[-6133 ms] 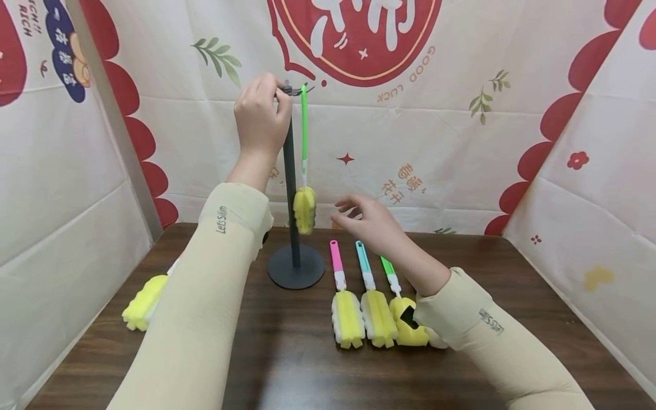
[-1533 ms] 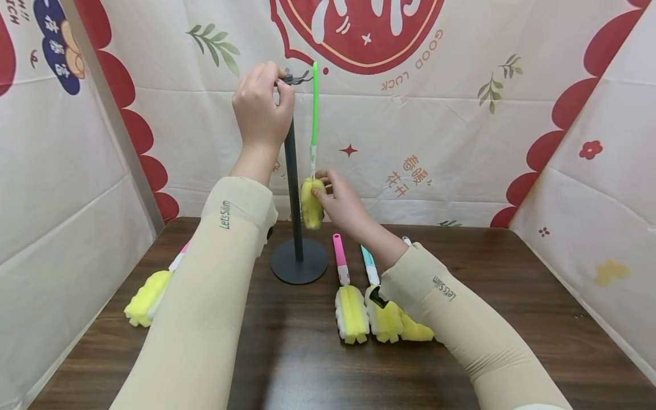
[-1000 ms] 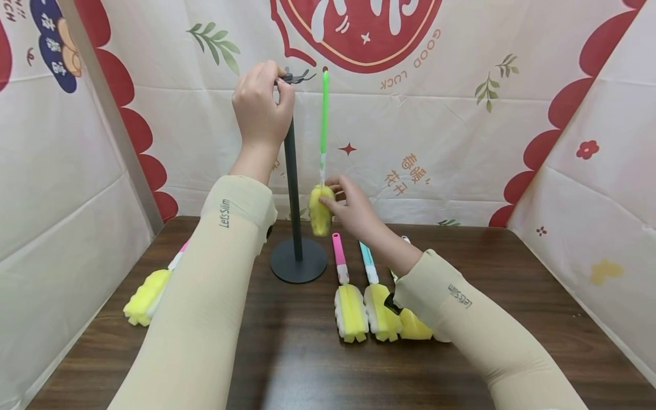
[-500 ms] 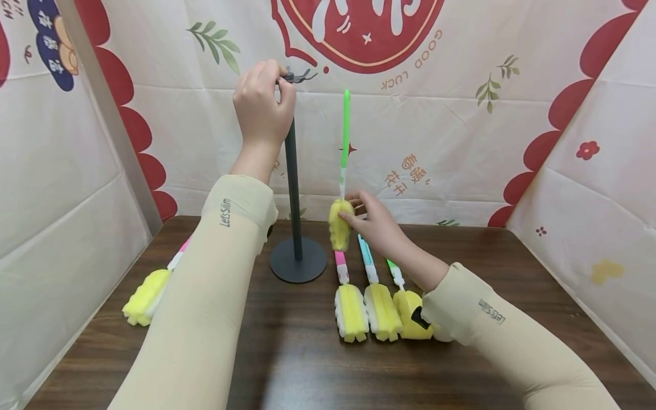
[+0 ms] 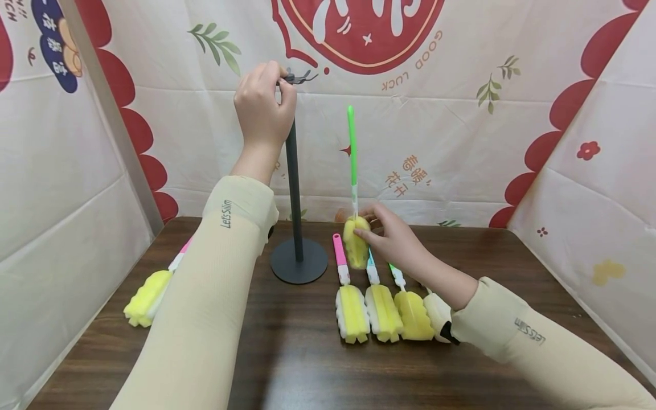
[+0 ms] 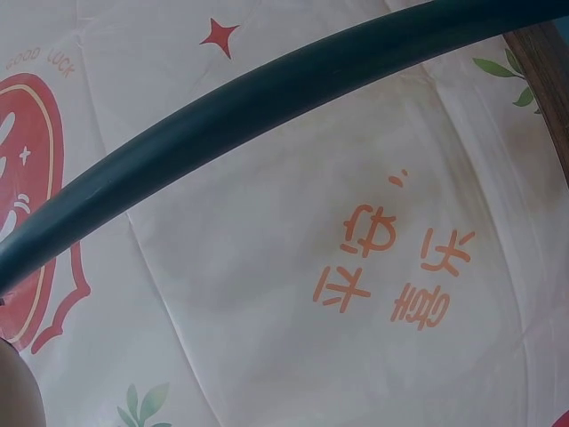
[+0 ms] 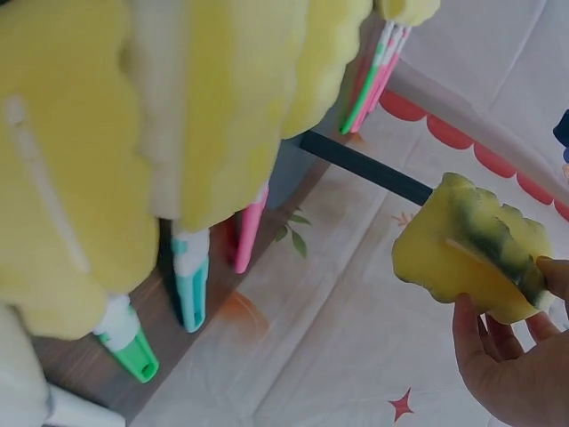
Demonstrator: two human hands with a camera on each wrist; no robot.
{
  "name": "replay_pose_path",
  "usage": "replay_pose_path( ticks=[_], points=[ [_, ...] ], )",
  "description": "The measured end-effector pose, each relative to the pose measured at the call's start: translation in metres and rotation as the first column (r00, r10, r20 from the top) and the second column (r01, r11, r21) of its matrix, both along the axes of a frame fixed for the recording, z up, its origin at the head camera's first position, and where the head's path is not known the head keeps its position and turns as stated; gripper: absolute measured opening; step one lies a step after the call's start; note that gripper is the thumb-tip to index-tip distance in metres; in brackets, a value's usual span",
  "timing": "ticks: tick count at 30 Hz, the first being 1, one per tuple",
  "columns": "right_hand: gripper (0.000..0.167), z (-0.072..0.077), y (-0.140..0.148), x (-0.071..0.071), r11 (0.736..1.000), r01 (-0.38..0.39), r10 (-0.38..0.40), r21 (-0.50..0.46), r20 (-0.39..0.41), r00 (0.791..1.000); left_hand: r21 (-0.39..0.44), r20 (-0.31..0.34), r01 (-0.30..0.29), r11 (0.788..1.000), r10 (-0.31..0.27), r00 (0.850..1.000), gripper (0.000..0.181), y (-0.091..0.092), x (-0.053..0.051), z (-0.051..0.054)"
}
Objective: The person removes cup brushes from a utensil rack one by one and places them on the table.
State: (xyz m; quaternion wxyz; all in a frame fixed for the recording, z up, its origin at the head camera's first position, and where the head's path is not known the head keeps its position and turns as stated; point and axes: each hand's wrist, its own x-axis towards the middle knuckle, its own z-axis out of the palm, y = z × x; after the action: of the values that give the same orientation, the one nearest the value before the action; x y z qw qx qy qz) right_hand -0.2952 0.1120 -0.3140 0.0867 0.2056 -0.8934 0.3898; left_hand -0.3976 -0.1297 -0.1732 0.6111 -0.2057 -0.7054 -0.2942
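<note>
My left hand (image 5: 263, 108) grips the top of a dark metal stand (image 5: 294, 182), beside its small hooks (image 5: 303, 78). The left wrist view shows the pole (image 6: 267, 102) crossing the frame. Right of the stand, my right hand (image 5: 397, 239) pinches the yellow sponge head of a bottle brush (image 5: 353, 250), thumb in front. Its green handle points up, apart from the hooks. In the right wrist view the fingers and thumb (image 7: 516, 365) hold the sponge (image 7: 444, 258) by its edge. Below it, brushes with pink (image 5: 352, 313), turquoise (image 5: 383, 313) and green handles (image 5: 413, 316) lie side by side.
A white sponge brush (image 5: 435, 310) lies at the right end of the row, partly behind my right arm. At the left, another yellow sponge brush (image 5: 147, 297) is partly hidden by my left sleeve. A printed cloth (image 5: 461, 142) encloses the wooden table (image 5: 307, 364).
The green-handled brush has come off the stand's hook. My right hand has carried it right and downward, over the row of brushes. The left hand has stayed on the stand's top.
</note>
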Motion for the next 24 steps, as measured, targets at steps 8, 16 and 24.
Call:
replay_pose_path(
  ticks=[8, 16, 24],
  points=[
    [0.03, 0.001, 0.014, 0.011, 0.997, 0.049, -0.05, 0.06, 0.004, 0.999, 0.003, 0.005, 0.005, 1.0, -0.005, 1.0, 0.023, 0.0, 0.001, 0.001],
    [0.032, -0.001, 0.029, 0.015, 0.993, 0.077, -0.077, 0.085, -0.002, 0.997, 0.019, 0.03, 0.001, 1.0, -0.001, 1.0, 0.023, 0.001, 0.002, 0.0],
    [0.03, -0.006, 0.042, 0.021, 0.991, 0.111, -0.112, 0.075, 0.003, 0.994, 0.008, 0.038, -0.022, 1.0, 0.021, 0.999, 0.023, 0.001, 0.001, 0.001]
  ],
)
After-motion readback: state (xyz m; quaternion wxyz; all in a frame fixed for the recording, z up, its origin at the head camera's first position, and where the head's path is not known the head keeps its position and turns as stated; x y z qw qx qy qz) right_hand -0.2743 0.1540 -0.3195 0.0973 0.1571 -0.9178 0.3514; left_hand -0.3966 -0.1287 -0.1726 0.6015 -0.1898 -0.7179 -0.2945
